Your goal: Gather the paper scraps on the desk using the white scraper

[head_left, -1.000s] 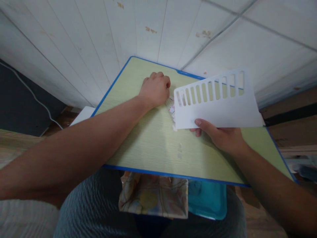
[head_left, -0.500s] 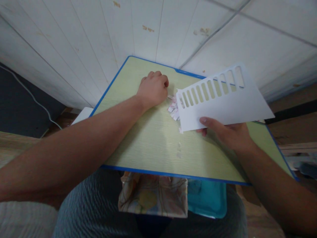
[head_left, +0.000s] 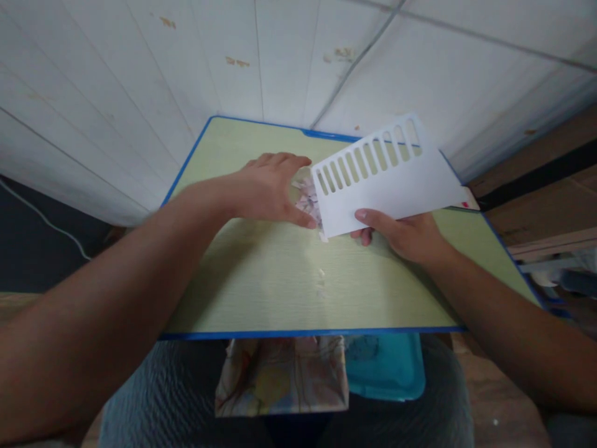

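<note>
Paper scraps partly behind slotted white sheet, grey cable beyond

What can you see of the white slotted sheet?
The white slotted sheet is thin, apparently plastic or card, with a row of rounded slots looking longer toward the right. The right hand grips its lower edge, thumb on top, holding it aslant over the table. Paper scraps lie by its left end; contact unclear.

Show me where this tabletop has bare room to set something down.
Front left: between the left forearm, near blue edge and pale marks. Back left: between the left hand and far blue edge. Crowded: the middle, where the left hand, paper scraps, white slotted sheet and right hand bunch together.
</note>
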Available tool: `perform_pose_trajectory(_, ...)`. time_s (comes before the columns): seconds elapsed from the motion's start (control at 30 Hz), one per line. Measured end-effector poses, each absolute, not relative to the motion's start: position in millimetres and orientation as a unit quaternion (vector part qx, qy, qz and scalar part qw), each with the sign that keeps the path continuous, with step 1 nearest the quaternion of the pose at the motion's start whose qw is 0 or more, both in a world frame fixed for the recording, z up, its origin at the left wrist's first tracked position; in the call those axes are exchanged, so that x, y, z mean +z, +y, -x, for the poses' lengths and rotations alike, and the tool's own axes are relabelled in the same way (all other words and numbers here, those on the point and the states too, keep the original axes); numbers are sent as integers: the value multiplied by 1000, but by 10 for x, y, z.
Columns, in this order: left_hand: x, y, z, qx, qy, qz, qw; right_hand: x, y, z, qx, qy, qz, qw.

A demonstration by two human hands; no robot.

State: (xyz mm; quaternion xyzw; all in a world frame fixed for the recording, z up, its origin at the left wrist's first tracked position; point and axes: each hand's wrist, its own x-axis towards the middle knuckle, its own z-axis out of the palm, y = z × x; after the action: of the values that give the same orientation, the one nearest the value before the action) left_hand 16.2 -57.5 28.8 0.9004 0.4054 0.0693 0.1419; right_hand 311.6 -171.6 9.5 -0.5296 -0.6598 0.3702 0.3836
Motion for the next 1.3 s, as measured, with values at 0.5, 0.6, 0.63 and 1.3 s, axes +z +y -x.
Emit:
perform_pose_trajectory(0.5,234,-702,-299,22,404,-904,139,201,-1695,-3190,343,-661,546,383)
perform_pose_trajectory(0.6,234,-673,-285,23,394,-907,148,199,-1688,-3210,339,-645,554,402)
perform_pose_trajectory(0.63,226,-658,-281,25,390,-908,149,191,-1685,-3211,338,-641,557,406)
perform_pose_trajectory(1.3,181,-464,-296,189,502,-833,133,167,-1703,-3160,317,-652,560,401)
